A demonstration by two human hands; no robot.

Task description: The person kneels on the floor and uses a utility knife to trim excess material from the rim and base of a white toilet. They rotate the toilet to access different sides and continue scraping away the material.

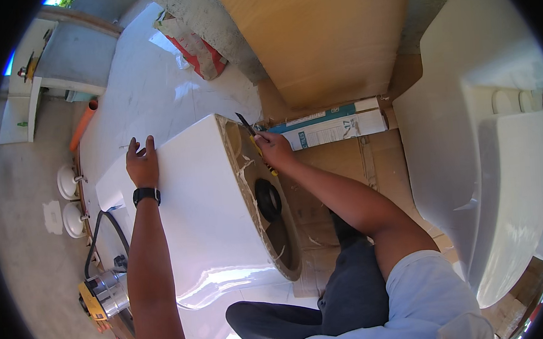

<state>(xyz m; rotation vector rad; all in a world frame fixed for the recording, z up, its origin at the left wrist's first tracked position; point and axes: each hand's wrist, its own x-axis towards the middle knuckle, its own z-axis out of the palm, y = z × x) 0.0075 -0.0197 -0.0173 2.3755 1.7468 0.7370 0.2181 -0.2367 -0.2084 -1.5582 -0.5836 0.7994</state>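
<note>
A large white ceramic toilet lies on its side in front of me. Its hollow base faces right, with ragged bits of dried sealant along the rim. Inside that hollow sits a black rubber ring. My left hand, a dark watch at its wrist, rests on the upper left of the ceramic with fingers apart and holds nothing. My right hand is closed around a yellow-and-black utility knife. The knife's dark blade points up and left, near the top corner of the base; whether it touches the rim I cannot tell.
Another white ceramic fixture stands at the right. A flat carton lies on cardboard, below a wooden panel. Farther off are a red-and-white bag and an orange pipe. A yellow-and-silver vacuum sits lower left.
</note>
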